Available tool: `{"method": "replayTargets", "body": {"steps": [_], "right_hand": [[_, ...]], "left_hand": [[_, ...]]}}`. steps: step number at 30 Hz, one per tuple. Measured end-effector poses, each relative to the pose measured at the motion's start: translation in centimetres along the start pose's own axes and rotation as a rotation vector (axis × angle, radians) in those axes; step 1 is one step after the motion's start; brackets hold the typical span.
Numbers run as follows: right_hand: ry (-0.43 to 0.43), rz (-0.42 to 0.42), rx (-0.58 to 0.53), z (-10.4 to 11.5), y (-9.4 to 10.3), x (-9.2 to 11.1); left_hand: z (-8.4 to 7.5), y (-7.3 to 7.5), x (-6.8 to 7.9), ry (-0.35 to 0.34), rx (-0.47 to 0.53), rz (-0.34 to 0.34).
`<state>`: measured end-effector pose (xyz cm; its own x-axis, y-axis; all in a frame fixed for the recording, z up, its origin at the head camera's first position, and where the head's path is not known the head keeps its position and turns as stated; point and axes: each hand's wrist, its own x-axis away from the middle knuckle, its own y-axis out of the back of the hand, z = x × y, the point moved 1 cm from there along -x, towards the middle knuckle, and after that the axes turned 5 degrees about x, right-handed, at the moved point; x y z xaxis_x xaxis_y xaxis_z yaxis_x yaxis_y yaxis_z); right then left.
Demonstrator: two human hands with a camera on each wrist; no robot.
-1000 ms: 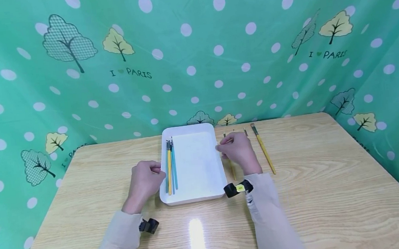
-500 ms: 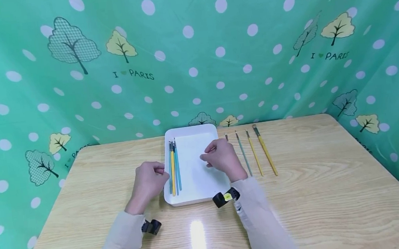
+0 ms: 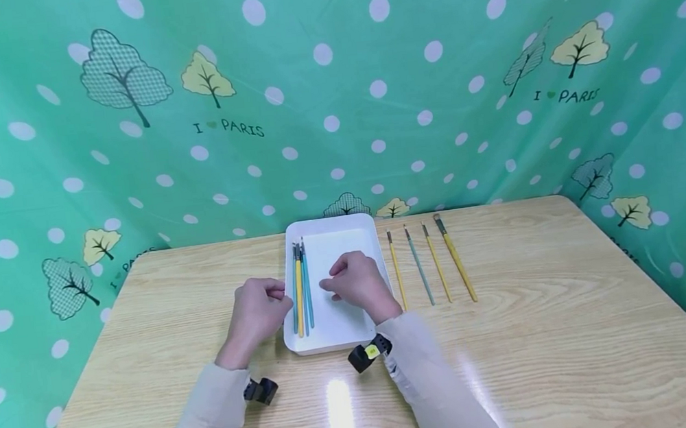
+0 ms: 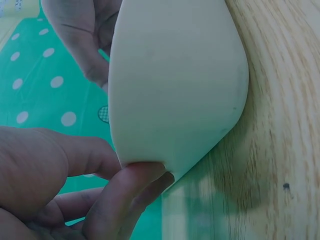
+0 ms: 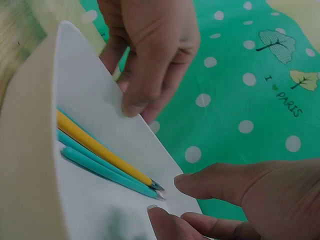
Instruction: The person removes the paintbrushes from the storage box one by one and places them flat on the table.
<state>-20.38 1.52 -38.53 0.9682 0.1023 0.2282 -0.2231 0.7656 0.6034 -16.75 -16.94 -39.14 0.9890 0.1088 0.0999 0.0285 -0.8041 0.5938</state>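
My left hand pinches the left rim of a white tray, thumb on the rim and fingers against the outer wall. Inside the tray, along its left side, lie a yellow paintbrush and several teal paintbrushes, bristles toward the far end. Above the tray's middle is my right hand, just right of these brushes. The right wrist view shows its thumb and fingers apart with nothing between them, near the tips of the yellow brush and a teal brush.
Right of the tray, a yellow brush, a teal brush, a thin yellow brush and a thicker yellow brush lie spaced in a row on the wooden table. A green dotted curtain hangs behind.
My right hand has moved left from the tray's right rim to over its inside, uncovering the brushes on the table. My left hand stays at the left rim.
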Motion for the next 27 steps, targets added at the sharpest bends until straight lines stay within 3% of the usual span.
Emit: {"method": "replayTargets", "body": {"steps": [7,17,23,27], "right_hand": [[0.024,0.017,0.008,0.7,-1.9,0.4],[0.033,0.032,0.118,1.3,-4.6,0.5],[0.064,0.002,0.135,1.1,-5.3,0.7],[0.034,0.004,0.142,1.3,-5.3,0.9]], "left_hand": [[-0.1,0.0,0.1,-0.001,0.001,0.016],[-0.1,0.0,0.1,-0.025,0.007,0.011],[-0.1,0.0,0.1,-0.019,0.008,0.014],[0.0,0.0,0.1,-0.023,0.006,0.015]]}}
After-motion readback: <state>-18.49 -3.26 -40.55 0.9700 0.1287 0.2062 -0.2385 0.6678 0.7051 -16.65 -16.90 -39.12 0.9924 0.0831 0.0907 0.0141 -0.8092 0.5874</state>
